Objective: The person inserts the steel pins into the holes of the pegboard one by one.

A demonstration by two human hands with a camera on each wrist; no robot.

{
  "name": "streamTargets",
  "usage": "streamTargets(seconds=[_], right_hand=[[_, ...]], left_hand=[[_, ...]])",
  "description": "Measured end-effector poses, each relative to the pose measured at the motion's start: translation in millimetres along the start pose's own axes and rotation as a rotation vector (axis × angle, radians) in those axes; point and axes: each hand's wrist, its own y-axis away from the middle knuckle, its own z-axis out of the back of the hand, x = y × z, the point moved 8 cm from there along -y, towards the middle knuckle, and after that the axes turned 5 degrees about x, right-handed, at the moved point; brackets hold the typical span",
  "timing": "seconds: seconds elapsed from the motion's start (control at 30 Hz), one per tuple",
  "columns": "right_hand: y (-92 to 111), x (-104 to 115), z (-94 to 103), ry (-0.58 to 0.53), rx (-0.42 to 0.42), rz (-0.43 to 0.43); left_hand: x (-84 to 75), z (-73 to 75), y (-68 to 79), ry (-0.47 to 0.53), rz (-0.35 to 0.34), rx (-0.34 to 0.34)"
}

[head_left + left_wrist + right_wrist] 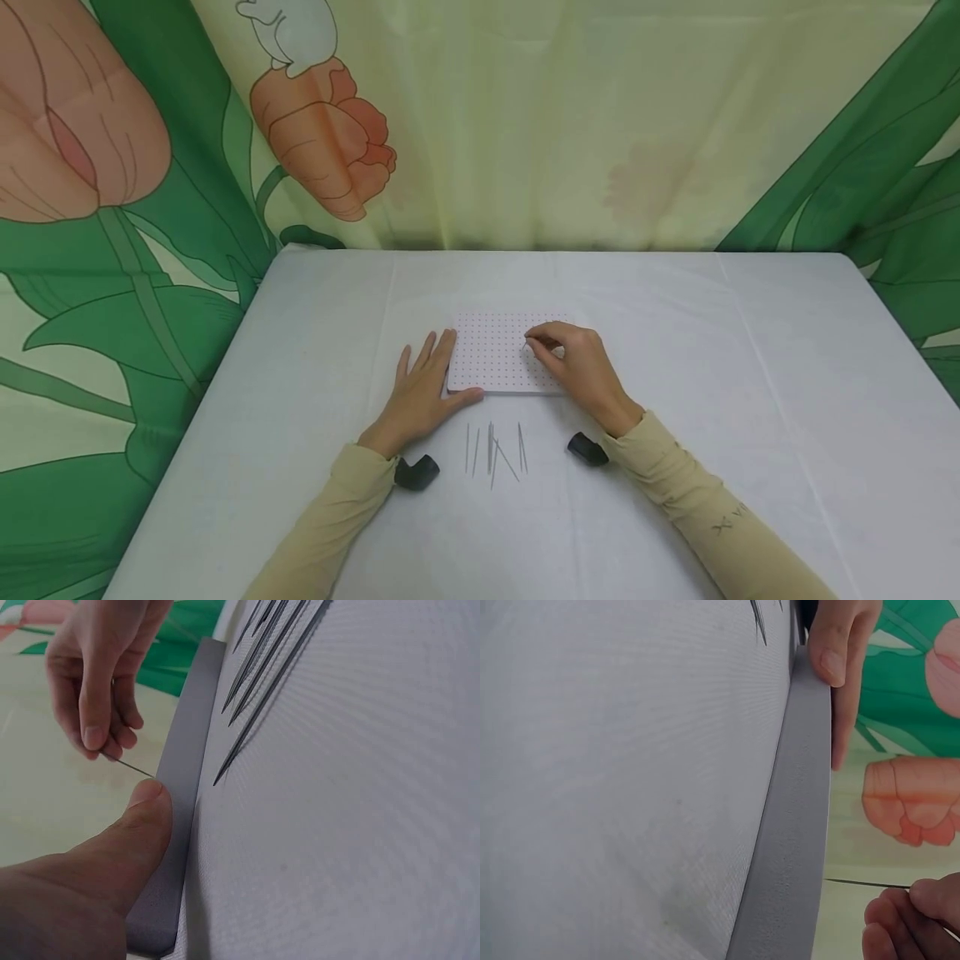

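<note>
One thin needle [868, 883] sits pinched in the grip of the right hand [583, 365], tip at the white dotted board [487, 358], contact unclear. Left hand [422, 390] lies spread at the board's left side, thumb [463, 400] at near edge. Several loose needles [491, 450] lie on white bench [712, 358], nearer the person.

Two grips [422, 393] [585, 364], one dotted board [491, 354], one held needle [866, 883], about eight loose needles [491, 450], two black fittings [417, 473] [587, 450].
</note>
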Motion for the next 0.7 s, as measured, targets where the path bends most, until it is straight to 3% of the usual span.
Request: streamTargets(seconds=[0.7], right_hand=[[-3.3, -8.1, -10.8, -0.007, 0.064, -0.064]], left_hand=[[0.2, -0.3, -0.7, 0.006, 0.001, 0.005]])
